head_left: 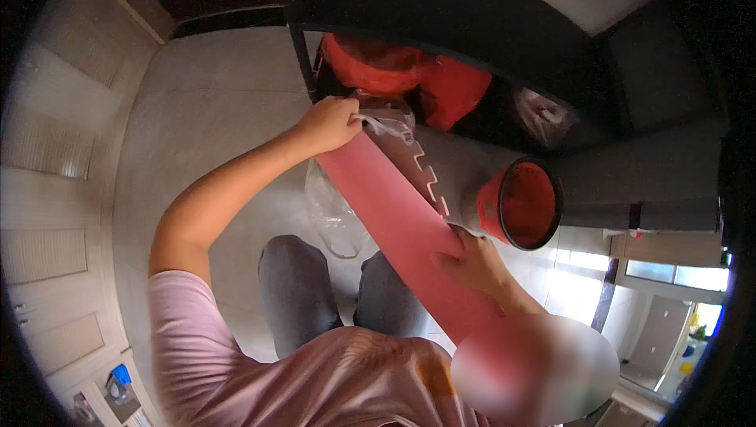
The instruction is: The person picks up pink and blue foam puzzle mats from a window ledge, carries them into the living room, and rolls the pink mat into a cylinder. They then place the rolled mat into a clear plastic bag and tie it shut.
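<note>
A long pink rolled mat point(394, 206) slants across my lap, from the upper left down toward the lower right. At its far end my left hand point(332, 124) is closed on the bunched edge of a clear plastic bag point(335, 210), which hangs loosely beside the roll. Partway along the right side, my right hand point(476, 265) grips the pink roll with thumb and fingers. Behind the roll, a brown foam mat point(405, 161) shows its jigsaw-toothed edge. The near end of the pink roll is hidden by a blurred patch.
A red bin point(490, 202) with a black rim stands to the right. Beyond my hands is a dark shelf point(441, 17) with red bags point(453, 92) and a clear bag point(545, 116) underneath. Pale cabinet doors point(55, 183) line the left, above tiled floor point(213, 112).
</note>
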A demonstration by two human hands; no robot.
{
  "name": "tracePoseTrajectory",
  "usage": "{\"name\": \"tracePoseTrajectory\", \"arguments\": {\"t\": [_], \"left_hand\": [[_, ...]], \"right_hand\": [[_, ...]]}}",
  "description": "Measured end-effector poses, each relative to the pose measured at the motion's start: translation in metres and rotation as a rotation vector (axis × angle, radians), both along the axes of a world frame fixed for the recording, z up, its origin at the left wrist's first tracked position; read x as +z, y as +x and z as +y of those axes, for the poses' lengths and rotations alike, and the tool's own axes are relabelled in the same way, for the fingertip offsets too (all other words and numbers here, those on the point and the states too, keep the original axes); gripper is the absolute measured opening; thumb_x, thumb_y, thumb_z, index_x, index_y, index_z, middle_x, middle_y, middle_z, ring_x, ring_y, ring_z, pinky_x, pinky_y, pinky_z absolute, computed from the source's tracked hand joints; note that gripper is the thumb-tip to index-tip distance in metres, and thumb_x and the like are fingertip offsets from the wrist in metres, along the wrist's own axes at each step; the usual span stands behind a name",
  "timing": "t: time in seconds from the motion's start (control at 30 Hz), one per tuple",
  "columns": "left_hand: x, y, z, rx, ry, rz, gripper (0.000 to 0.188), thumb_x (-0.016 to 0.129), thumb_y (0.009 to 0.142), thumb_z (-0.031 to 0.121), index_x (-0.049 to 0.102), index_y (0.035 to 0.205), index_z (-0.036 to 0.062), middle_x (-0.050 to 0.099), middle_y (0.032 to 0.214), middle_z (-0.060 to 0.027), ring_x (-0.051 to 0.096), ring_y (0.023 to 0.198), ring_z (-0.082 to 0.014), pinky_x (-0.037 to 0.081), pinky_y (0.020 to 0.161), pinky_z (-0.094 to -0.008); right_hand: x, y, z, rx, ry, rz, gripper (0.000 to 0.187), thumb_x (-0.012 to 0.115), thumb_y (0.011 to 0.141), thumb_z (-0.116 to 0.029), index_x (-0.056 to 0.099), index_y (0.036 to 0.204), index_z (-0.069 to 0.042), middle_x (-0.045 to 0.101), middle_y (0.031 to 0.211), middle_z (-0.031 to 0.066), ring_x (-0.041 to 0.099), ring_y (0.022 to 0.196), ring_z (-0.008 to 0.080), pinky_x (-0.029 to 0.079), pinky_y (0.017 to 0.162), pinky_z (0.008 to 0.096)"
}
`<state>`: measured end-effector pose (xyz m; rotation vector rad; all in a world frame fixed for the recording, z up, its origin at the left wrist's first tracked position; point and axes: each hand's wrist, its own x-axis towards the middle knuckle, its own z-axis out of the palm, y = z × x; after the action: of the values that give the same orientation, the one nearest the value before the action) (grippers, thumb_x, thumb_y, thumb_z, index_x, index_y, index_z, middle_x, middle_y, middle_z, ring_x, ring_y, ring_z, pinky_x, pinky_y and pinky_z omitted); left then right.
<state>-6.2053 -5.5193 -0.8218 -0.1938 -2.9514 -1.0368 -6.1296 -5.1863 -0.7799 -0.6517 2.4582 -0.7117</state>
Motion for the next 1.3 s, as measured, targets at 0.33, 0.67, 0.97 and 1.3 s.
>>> {"name": "tracePoseTrajectory", "arguments": {"t": [0.33, 0.67, 0.97, 1.3], "left_hand": [[-0.031, -0.010, -0.031, 0.025, 0.004, 0.190, 0.019, 0.061, 0.077, 0.013, 0.048, 0.070, 0.0013, 0.050, 0.059, -0.0099, 0.049, 0.052, -0.0192, 0.039, 0.050, -0.0329], [-0.037, -0.038, -0.054, 0.145, 0.263, 0.080, 0.013, 0.065, 0.074, 0.009, 0.053, 0.075, 0.0037, 0.053, 0.060, -0.0022, 0.048, 0.056, -0.0068, 0.038, 0.050, -0.0253], [-0.065, -0.010, -0.049, -0.055, 0.113, -0.031, 0.028, 0.058, 0.071, 0.002, 0.055, 0.099, 0.0022, 0.062, 0.084, -0.0198, 0.062, 0.076, -0.0327, 0.049, 0.065, -0.0383], [-0.120, 0.020, -0.014, 0.241, 0.329, 0.156, 0.018, 0.055, 0.071, -0.002, 0.054, 0.089, 0.0009, 0.060, 0.083, -0.0213, 0.058, 0.080, -0.0389, 0.048, 0.066, -0.0422]], "right_hand": [[-0.017, 0.011, -0.009, -0.229, 0.194, 0.023, 0.055, 0.067, 0.070, -0.032, 0.052, 0.116, -0.006, 0.062, 0.089, 0.0210, 0.061, 0.084, 0.0349, 0.048, 0.073, 0.0396], [-0.010, 0.028, -0.032, -0.186, 0.366, 0.161, 0.051, 0.062, 0.072, -0.031, 0.046, 0.116, -0.010, 0.062, 0.075, 0.0201, 0.061, 0.070, 0.0388, 0.049, 0.062, 0.0477], [-0.014, 0.033, -0.034, -0.104, 0.351, 0.194, 0.059, 0.064, 0.071, -0.036, 0.042, 0.119, -0.009, 0.063, 0.080, 0.0201, 0.061, 0.071, 0.0396, 0.049, 0.063, 0.0471], [-0.028, 0.002, -0.072, -0.120, 0.320, -0.260, 0.107, 0.072, 0.062, -0.050, 0.014, 0.130, 0.010, 0.034, 0.124, 0.0349, 0.038, 0.117, 0.0436, 0.037, 0.097, 0.0426]]}}
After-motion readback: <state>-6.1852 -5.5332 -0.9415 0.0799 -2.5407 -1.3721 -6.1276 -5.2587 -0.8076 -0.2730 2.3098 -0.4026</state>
